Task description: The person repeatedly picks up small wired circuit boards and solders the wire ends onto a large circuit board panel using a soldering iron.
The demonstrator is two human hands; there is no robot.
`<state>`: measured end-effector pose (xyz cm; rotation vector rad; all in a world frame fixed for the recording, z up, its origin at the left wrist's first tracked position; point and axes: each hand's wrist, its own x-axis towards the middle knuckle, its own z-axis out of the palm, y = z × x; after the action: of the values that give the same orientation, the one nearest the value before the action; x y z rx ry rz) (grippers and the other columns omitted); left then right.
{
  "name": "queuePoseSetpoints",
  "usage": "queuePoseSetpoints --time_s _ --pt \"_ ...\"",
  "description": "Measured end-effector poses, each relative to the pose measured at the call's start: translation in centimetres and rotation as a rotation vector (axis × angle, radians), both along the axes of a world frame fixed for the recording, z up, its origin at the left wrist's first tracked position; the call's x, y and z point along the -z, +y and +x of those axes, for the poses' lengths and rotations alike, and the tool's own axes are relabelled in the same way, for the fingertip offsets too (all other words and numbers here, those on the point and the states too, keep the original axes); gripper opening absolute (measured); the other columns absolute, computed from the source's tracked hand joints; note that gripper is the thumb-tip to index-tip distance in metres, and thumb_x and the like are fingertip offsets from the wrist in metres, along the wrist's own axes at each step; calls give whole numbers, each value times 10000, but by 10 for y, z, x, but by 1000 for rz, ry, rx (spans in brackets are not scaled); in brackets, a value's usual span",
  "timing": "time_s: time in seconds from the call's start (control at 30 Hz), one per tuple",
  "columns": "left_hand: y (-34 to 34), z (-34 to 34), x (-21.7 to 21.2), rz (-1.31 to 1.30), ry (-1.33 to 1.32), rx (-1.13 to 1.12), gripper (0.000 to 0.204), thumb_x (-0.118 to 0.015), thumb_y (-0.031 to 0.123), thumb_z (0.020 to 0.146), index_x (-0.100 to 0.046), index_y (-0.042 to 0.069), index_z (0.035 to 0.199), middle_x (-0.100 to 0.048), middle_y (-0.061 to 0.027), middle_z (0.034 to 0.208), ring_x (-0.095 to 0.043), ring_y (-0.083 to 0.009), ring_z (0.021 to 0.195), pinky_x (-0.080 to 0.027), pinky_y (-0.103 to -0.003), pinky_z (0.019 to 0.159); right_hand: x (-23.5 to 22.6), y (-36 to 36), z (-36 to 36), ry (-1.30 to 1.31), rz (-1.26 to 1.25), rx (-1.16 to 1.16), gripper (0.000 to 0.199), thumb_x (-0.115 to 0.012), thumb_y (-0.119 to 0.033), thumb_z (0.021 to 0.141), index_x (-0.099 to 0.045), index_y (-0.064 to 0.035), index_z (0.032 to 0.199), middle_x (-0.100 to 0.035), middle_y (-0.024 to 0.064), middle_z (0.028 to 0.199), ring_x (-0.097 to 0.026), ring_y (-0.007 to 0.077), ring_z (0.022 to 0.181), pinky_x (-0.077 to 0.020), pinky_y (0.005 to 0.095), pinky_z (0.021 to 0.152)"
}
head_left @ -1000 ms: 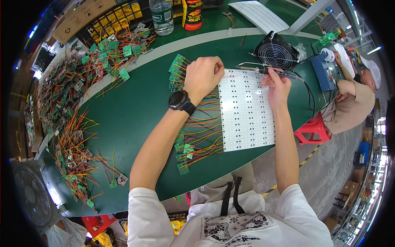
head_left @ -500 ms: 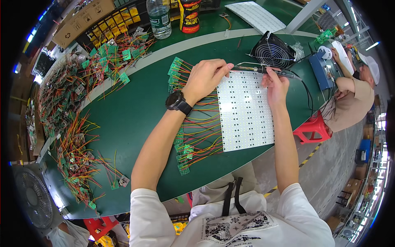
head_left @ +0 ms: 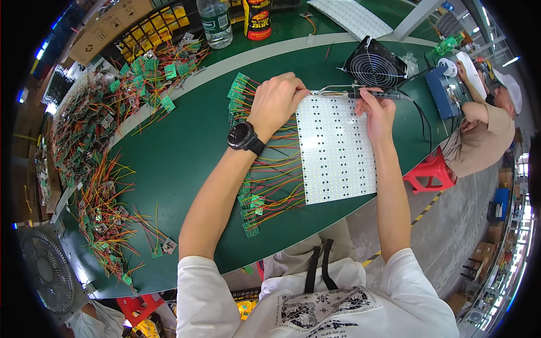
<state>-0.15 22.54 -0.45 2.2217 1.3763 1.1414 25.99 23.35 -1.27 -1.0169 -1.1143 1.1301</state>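
A white LED panel (head_left: 338, 155) lies on the green bench, dotted with rows of small black and pale spots. Red, yellow and black wires (head_left: 276, 165) run from its left edge to small green circuit boards (head_left: 239, 93) lined up beside it. My left hand (head_left: 276, 104), a black watch on its wrist, is at the panel's upper left corner with fingers pinched; what they hold is hidden. In my right hand (head_left: 376, 115) is a soldering iron (head_left: 389, 96) with a thin metal tube alongside. It lies across the panel's top edge, its tip close to my left fingertips.
A heap of wired circuit boards (head_left: 84, 129) covers the bench's left side. Beyond the panel stands a black fan (head_left: 375, 67), with a blue box (head_left: 441, 93) to its right. A water bottle (head_left: 216, 25) and a black-red can (head_left: 258, 19) stand behind. Another person (head_left: 484, 129) sits at right.
My left hand has shifted a little to the left along the panel's top edge. The soldering iron in my right hand has moved slightly left, its tip following toward the corner.
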Motion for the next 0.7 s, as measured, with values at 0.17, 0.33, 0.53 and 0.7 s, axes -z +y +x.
queuePoseSetpoints --time_s 0.17,0.33,0.53,0.7 --pt "0 -1 0 -9 4 2 173 -684 179 834 -706 8 844 -624 -113 768 -609 -300 680 -474 -392 620 -1 -1 -1 -20 -2 -14 179 -700 -84 856 -654 55 960 -658 124 728 -606 165 546 -453 263 500" --pt "0 1 1 0 -8 6 172 -684 178 834 -707 8 843 -624 -110 764 -608 -297 676 -471 -392 616 1 0 0 -21 16 -23 178 -698 -81 858 -656 58 962 -659 128 731 -610 169 551 -459 265 508" --pt "1 0 2 1 -21 10 169 -685 174 831 -703 6 842 -618 -109 756 -598 -297 663 -463 -388 609 -2 -1 -1 -30 5 -20 182 -695 -83 857 -659 62 961 -658 131 726 -611 171 551 -461 268 514" --pt "1 0 2 0 -15 8 169 -686 175 830 -703 6 842 -613 -110 750 -591 -296 653 -458 -387 606 -1 -1 -1 -48 0 -5 194 -702 -94 849 -663 63 955 -658 129 724 -610 172 551 -458 270 521"
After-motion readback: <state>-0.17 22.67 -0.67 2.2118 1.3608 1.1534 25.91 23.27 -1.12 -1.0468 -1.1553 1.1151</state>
